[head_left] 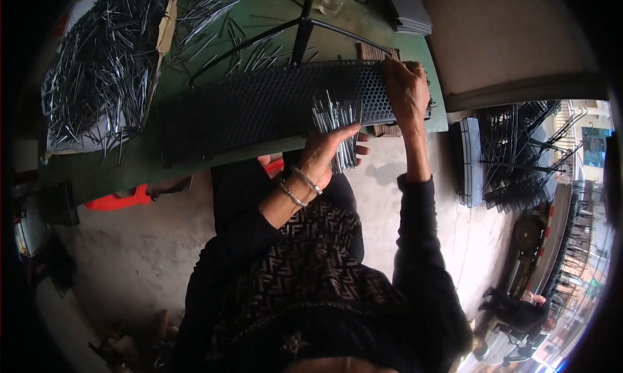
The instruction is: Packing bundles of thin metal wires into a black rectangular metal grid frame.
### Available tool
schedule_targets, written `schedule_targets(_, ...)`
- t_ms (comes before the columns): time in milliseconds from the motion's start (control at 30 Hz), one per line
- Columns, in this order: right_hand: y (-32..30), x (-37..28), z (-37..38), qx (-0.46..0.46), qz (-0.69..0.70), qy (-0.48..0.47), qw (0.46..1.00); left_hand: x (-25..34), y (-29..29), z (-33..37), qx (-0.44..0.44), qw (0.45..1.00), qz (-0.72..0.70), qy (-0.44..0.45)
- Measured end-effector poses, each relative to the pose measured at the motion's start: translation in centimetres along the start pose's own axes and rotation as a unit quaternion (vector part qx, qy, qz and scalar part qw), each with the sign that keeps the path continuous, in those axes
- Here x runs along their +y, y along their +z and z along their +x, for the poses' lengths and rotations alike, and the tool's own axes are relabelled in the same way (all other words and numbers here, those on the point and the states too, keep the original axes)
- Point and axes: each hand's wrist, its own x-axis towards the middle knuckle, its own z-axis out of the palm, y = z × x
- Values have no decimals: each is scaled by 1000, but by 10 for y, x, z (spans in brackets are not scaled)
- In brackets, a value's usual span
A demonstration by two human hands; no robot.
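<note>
My left hand [320, 154] is closed around a bundle of thin silvery metal rods [339, 139], which stick up past the thumb. The bundle is at the near edge of a long black rack [253, 99] with rows of round holes. At the rack's right end, my right hand [407, 93] reaches down with its fingers bent and pressed together. What those fingers grip, if anything, is hidden behind the hand. Two bracelets circle my left wrist.
Many dark rods fill a large lined box [107, 61] at the left, and loose rods [204, 26] lie on the green table [97, 172]. A black stand [305, 26] rises behind the rack. A glass jar [331, 2] and stacked grey sheets [405, 10] are farther back.
</note>
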Motion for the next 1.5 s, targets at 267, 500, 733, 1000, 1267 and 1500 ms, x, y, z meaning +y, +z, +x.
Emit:
schedule_targets(267, -45, -12, -28, -392, 457, 145, 785, -1, 2, -1, -6, 1000, 23, -14)
schedule_targets(500, -52, -6, -32, -375, 503, 155, 763, -10, 1, 2, 12, 1000, 22, -2)
schedule_targets(733, -50, 4, -14, -60, 340, 156, 925, -2, 1, 2, -8, 999, -20, -30)
schedule_targets(1000, -5, 19, -4, 92, 216, 52, 971, -11, 9, 1, -50, 996, -65, -39)
schedule_targets(1267, -1, 23, -4, 97, 161, 32, 982, -16, 8, 4, -26, 997, -67, -18)
schedule_targets(1500, -5, 26, -3, 49, 163, 86, 982, -12, 6, 1, -32, 998, -37, -42)
